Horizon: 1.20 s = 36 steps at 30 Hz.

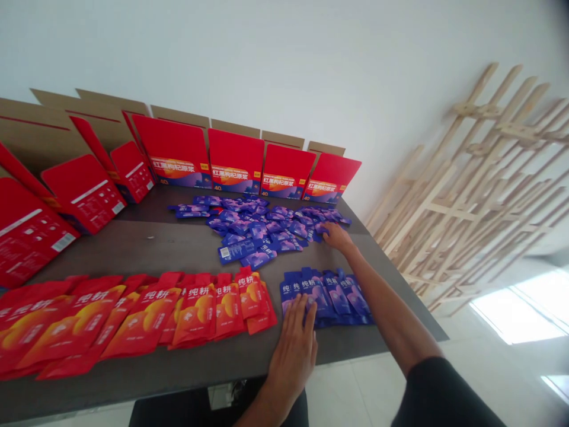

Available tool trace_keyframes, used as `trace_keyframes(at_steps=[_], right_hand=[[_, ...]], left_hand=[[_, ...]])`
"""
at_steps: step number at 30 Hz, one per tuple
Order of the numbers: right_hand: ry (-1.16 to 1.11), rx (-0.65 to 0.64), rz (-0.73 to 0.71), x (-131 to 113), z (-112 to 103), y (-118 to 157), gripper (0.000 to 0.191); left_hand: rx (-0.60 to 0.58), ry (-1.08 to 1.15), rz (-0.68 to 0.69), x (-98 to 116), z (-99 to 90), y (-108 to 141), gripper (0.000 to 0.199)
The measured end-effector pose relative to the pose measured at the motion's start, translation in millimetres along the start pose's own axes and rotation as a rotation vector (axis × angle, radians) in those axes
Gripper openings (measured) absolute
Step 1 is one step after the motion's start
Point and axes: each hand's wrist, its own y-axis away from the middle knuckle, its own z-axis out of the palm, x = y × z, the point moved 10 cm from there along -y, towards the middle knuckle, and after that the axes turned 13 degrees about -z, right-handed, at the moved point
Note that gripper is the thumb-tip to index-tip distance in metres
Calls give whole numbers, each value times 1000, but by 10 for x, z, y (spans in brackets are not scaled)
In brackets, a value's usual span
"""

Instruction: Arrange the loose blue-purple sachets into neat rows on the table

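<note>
My left hand (296,338) lies with its fingers stretched out over the left end of a row of overlapping purple pouches (340,299) near the table's front edge. Farther back, my right hand (335,234) reaches to the right side of a loose pile of purple pouches (253,225). Its thumb and fingers are closed on one purple pouch (320,228) at the pile's edge. To the left of my left hand, red pouches (195,311) with an orange print overlap in a long row.
Open red cartons (235,160) with raised flaps line the back of the grey table (178,240), and more red cartons (84,190) stand at the left. Wooden easels (462,196) lean on the white wall to the right, beyond the table's edge.
</note>
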Motion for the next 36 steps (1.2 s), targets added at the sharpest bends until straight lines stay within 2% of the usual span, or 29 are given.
trace_keyframes(at_steps=[3,7,11,15,18,21,25,29,32,36], right_hand=[[58,-90,-57,-54,90,-73,54],[165,-116,-164,-177,97,-85,51],[202,-136,-137,-149,79,-6,46],[217,-94,-68,-30,-83,176,45],[201,16,-30,33,-275,467,44],[178,154,-81,-75,-408,940,42],[177,332,-297,-561,-418,1752,38],[216,438,-515,-1163,-277,2407,41],[195,450,-568,-1413,-180,2619,50],[147,454,-543,-1498,-165,2707,55]], left_hand=[[-14,0,-5,4,5,5,74],[-16,-17,3,15,8,1,73],[-22,-33,23,31,20,-8,70],[-17,-35,29,32,16,-18,68],[-4,-25,29,25,0,-22,67],[0,-7,28,16,-13,-30,68],[6,7,51,35,-36,-52,74],[-8,11,95,100,-72,-94,85],[-35,9,124,165,-82,-139,95],[-82,-24,156,229,-36,-195,92]])
